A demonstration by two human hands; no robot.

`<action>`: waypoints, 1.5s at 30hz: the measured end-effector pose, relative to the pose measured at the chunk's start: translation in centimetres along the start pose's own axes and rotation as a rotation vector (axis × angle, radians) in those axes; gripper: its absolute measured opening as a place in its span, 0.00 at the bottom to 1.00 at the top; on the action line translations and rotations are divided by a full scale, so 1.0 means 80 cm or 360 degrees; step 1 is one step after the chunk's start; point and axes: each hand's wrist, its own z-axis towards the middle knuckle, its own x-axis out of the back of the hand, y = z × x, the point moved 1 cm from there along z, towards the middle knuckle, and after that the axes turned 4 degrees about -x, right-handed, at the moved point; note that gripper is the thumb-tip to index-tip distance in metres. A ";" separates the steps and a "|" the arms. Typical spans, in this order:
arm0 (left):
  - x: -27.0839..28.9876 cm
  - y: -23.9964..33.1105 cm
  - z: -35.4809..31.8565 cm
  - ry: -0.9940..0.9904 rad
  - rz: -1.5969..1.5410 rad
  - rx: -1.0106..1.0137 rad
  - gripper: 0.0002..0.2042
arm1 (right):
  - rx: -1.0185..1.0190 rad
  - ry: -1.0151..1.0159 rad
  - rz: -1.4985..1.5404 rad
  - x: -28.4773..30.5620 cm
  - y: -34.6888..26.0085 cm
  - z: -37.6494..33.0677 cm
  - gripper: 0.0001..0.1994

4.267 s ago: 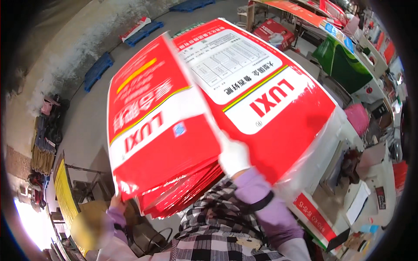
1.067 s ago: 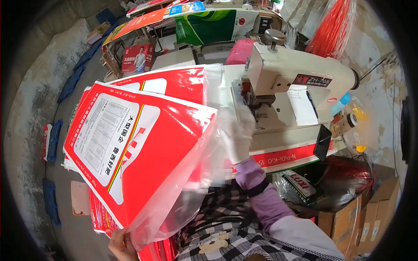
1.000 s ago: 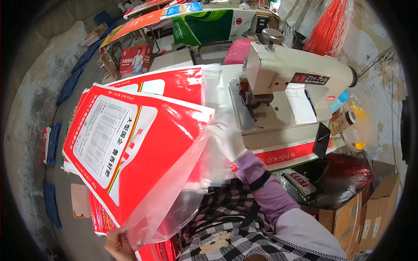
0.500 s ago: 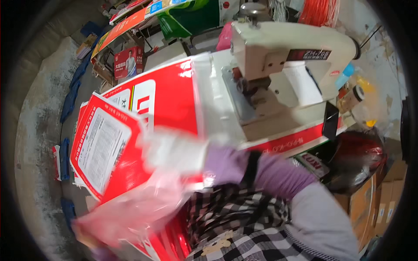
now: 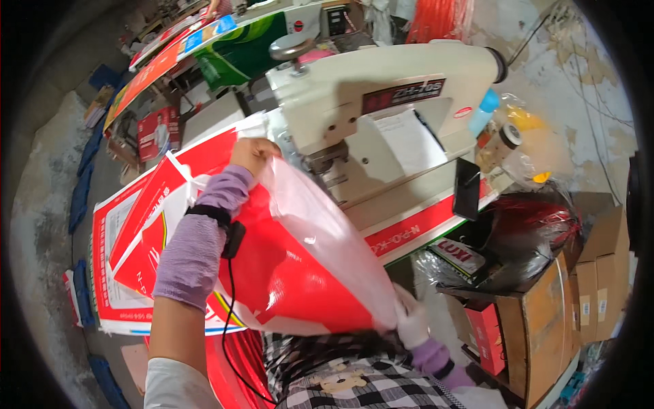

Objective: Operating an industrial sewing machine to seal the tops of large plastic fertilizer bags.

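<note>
A red and white woven sack (image 5: 300, 262) is stretched between my two hands, its pale pinkish inner side folded up along the right edge. My bare left hand (image 5: 254, 153) is closed on its upper edge, just left of the sewing machine's (image 5: 334, 102) needle area. Low at the right, in a white glove, my right hand (image 5: 411, 317) grips the sack's other end beside my checked apron. Under my left forearm more printed red and white sacks (image 5: 126, 238) lie in a stack. Some of that stack is hidden by the arm.
A black phone (image 5: 466, 189) and a white thread spool (image 5: 509, 135) are on the machine table's right side. Cardboard boxes (image 5: 545, 327) and plastic-wrapped goods (image 5: 531, 225) stand at the right. A black cable (image 5: 231, 320) hangs from my left wrist. Red strands (image 5: 439, 20) hang at the back.
My left hand has risen from the lower left to beside the machine, pulling the sack up. My right hand has moved from the stack to the lower right. The view has shifted too.
</note>
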 end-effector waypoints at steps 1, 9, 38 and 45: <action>-0.013 -0.031 -0.005 -0.0010 -0.0025 -0.0023 0.12 | 0.0133 -0.0027 -0.0136 0.019 -0.018 -0.014 0.19; -0.047 0.006 -0.013 -0.0141 0.0729 -0.0527 0.17 | 0.0082 -0.0482 -0.0207 0.005 0.047 0.003 0.16; -0.038 -0.005 -0.008 -0.0225 0.0849 -0.0251 0.08 | -0.0274 -0.0555 0.0230 0.026 0.005 -0.022 0.15; -0.054 0.184 -0.065 -0.1886 0.1281 0.0135 0.09 | 0.0095 -0.0410 0.0181 -0.085 -0.041 0.093 0.17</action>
